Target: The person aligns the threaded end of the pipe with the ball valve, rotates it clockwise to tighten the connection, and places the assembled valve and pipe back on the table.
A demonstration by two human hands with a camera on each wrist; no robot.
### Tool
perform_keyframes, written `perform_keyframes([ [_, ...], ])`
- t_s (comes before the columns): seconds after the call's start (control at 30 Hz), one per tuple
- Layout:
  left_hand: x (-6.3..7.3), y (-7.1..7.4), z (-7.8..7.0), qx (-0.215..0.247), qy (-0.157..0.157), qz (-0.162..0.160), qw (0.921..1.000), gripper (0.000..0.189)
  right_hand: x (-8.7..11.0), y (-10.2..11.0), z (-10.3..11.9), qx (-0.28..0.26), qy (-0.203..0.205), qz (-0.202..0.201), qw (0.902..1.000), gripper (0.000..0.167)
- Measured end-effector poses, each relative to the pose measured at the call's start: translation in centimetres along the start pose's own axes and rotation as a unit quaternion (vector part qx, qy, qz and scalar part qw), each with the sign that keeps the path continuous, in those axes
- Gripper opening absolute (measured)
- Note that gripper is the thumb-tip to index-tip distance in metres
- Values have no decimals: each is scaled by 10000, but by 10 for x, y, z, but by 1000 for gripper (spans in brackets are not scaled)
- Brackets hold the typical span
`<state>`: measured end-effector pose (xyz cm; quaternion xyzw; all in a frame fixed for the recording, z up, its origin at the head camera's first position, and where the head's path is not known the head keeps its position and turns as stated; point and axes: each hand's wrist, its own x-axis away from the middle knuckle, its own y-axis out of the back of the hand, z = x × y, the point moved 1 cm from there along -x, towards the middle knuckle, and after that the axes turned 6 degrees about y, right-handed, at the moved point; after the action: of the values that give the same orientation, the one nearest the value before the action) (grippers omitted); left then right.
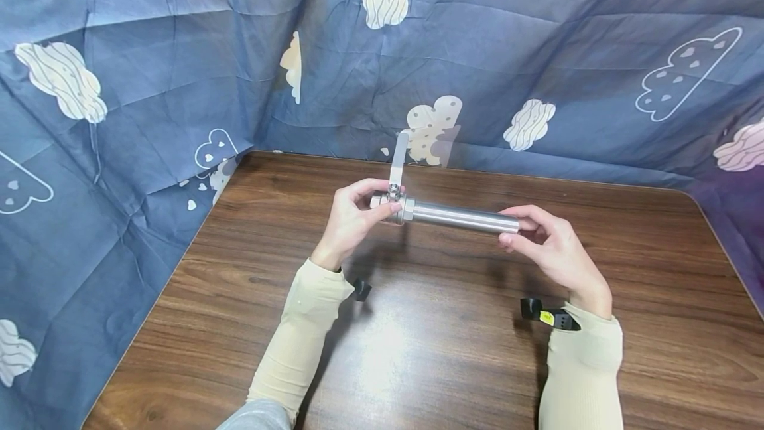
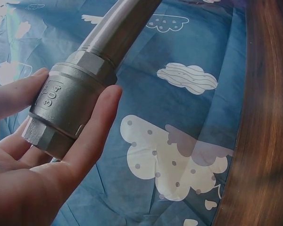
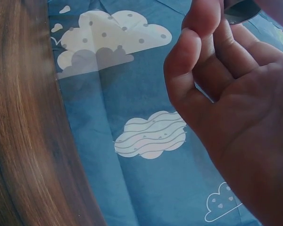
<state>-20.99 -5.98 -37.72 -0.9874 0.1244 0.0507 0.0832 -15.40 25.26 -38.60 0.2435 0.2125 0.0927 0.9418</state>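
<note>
A steel ball valve [image 1: 394,208], marked 304 in the left wrist view, has a flat lever handle [image 1: 399,158] that points up and away. From the valve's right side runs a smooth metal pipe [image 1: 462,215], its near end set at the hex collar [image 2: 92,63]. My left hand [image 1: 352,221] grips the valve body between thumb and fingers. At the far end of the pipe, my right hand [image 1: 555,251] holds the tube with thumb and fingers curled about it. The pipe's open end [image 3: 243,12] shows beside the right fingers. Both hands hold the joined pieces above the table.
Beneath the hands lies a brown wood-grain table [image 1: 442,324]. A blue cloth [image 1: 507,52] with cloud prints hangs along its back and left edges. Black wrist straps with camera mounts [image 1: 555,317] sit at the cuffs of the pale sleeves.
</note>
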Motion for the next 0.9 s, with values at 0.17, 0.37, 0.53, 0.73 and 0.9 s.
perform_keyframes([
  [0.17, 0, 0, 1, -34, -50, 22, 10000, 32, 0, 0, 0, -319, 189, 131, 9992, 31],
  [0.37, 0, 0, 0, -63, -80, 21, 9999, 32, 0, 0, 0, -205, 254, 130, 9994, 27],
  [0.53, 0, 0, 1, -79, -52, 0, 10000, 32, -1, 0, 0, -73, 260, 86, 9996, 26],
  [0.73, 0, 0, 1, -72, -49, -17, 10000, 32, -1, -1, 1, 54, 51, -26, 10000, 30],
  [0.9, 0, 0, 1, -117, 3, -7, 9999, 32, 0, 0, 3, 382, -308, -199, 9986, 39],
])
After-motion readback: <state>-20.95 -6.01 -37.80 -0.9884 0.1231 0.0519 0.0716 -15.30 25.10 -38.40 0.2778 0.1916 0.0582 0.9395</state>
